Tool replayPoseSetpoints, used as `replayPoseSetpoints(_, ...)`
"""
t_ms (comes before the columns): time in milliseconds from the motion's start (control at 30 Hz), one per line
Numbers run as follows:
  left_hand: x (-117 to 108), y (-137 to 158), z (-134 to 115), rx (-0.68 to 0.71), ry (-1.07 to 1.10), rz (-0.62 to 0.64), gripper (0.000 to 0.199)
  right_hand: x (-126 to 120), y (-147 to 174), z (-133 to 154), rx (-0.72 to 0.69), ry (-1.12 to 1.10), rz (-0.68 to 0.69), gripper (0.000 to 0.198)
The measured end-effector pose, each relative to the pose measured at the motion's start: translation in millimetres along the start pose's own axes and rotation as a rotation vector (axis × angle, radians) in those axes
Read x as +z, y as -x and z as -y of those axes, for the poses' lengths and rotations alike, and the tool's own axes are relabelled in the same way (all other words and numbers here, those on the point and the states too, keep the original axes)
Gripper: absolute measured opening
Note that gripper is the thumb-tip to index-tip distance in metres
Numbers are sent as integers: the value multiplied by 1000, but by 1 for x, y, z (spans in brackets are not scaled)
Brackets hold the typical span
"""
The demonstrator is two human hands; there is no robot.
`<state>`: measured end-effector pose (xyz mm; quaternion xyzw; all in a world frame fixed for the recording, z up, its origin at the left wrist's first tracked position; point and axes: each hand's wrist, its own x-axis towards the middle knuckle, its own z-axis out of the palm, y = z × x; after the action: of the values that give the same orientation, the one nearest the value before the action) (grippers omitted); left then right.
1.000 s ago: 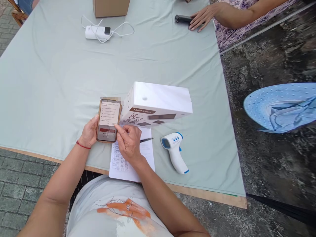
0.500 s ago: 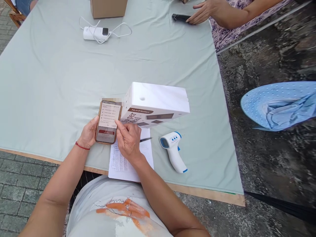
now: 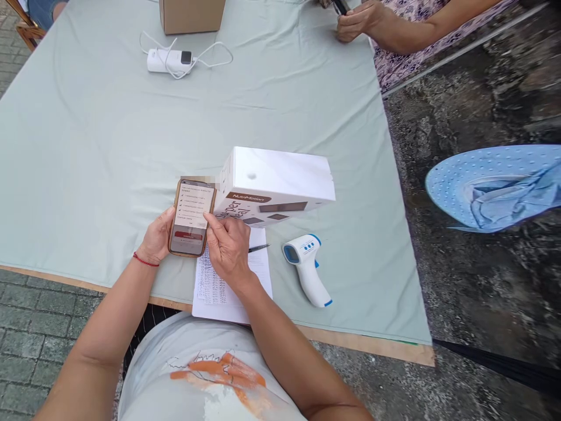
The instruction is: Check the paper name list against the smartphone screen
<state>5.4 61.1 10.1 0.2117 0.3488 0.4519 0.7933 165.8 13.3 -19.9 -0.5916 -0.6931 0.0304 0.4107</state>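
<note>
My left hand (image 3: 158, 237), with a red cord on its wrist, is closed around the left side of a smartphone (image 3: 188, 231) in a brown case. A list in a pop-up and a red button show on its lit screen. The outstretched index finger of my right hand (image 3: 230, 245) rests at the screen's right edge; its other fingers are curled loosely. Under that hand lie papers with rows of figures (image 3: 213, 286), partly hidden, and a dark pen (image 3: 259, 248). Just beyond stands a white NutriMotion box (image 3: 280, 172).
An infrared thermometer (image 3: 309, 269) lies right of the papers. Farther back are a white device with a looped cable (image 3: 169, 60) and a cardboard box (image 3: 191, 16). At the top right another person's hand (image 3: 359, 20) holds a dark object (image 3: 340, 6). A blue hat (image 3: 495, 187) is at the right.
The other person's hand has gripped the dark object and lifted it toward the top edge. My hands and the smartphone stay almost where they were.
</note>
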Motion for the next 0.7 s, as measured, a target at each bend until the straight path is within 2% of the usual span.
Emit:
replayPoseSetpoints(333, 2, 0, -1, 30, -4, -11, 33, 2, -5, -3, 62, 13, 38, 41)
replayPoseSetpoints(467, 1, 0, 1, 22, 12, -15, 33, -1, -3, -2, 32, -6, 52, 45)
replayPoseSetpoints(700, -1, -1, 2, 6, 8, -3, 33, -2, 1, 1, -38, -2, 72, 39)
